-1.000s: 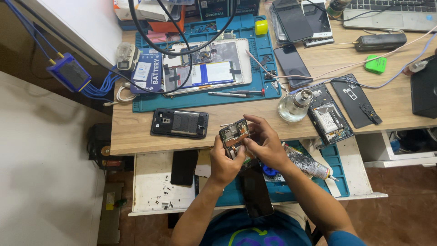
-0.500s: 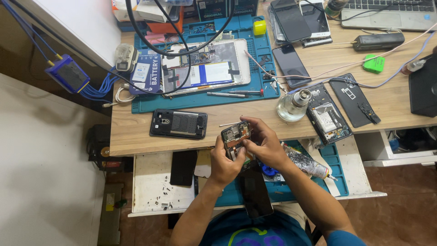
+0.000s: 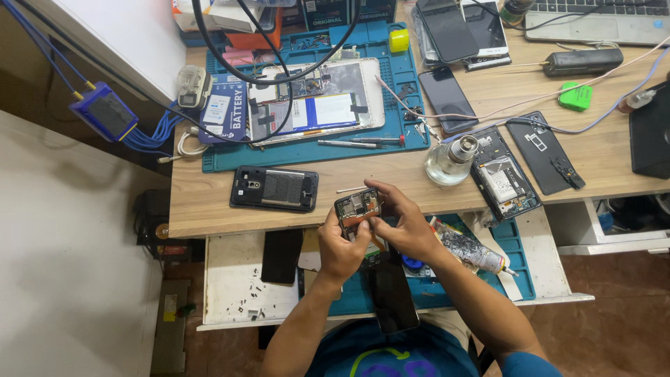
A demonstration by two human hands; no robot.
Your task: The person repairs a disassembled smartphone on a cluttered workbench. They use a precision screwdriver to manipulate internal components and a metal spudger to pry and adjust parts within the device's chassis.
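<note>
At the near edge of the tabletop (image 3: 209, 202), a small opened phone body (image 3: 357, 207) is held up between both hands, clamped from below by the left hand (image 3: 342, 251) and from the right side by the right hand (image 3: 405, 227). Its lower half is covered by the fingers, so its full length cannot be made out; the exposed part is seen with its long axis running roughly left to right, tilted slightly upward to the right, open side facing the camera. What is being done at its inner parts is too small to tell. Two hands are counted, both the person's own. One opened phone (image 3: 274, 188) lies flat to the left, long axis left to right. One opened tablet (image 3: 317, 101) rests on the blue mat (image 3: 230, 157) farther back. One glass bottle (image 3: 450, 159) stands just right of the hands, beside another opened phone (image 3: 504, 181). One dark phone (image 3: 391, 297) lies on the pull-out shelf (image 3: 230, 279), partly hidden by the forearms. The laptop (image 3: 593, 17) at top right is cut off.
</note>
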